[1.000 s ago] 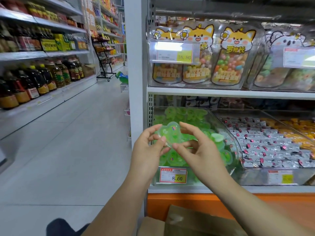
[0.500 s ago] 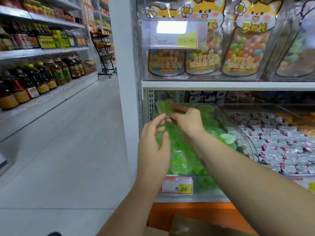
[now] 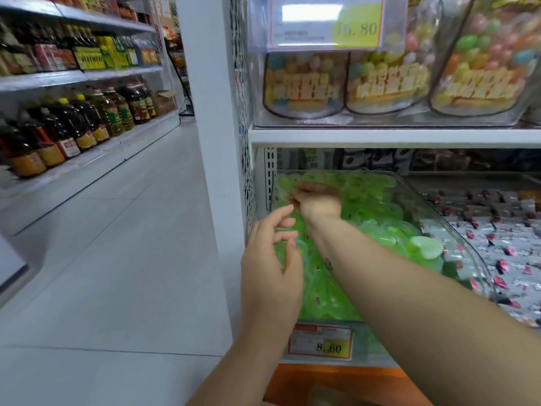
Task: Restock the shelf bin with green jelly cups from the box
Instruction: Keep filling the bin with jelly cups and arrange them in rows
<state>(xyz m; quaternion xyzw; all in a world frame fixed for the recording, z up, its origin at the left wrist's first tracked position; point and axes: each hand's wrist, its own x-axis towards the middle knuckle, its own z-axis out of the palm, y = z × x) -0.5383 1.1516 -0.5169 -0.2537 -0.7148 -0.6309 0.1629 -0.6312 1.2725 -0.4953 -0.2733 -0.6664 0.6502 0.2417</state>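
Right hand in the bin, back-left corner; left hand by rim

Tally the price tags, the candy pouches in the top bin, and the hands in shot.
Price tags: 2, the 16.80 tag and the 8.60 tag
Candy pouches: 3
Hands: 2, the left hand and the right hand
Total: 7

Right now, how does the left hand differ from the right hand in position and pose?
The right hand reaches deep to the back of the bin, over the green jelly cups; the left hand hangs at the bin's front. The left hand's fingers are loose and hold nothing; the right hand's are curled, their hold unclear. Both are bare.
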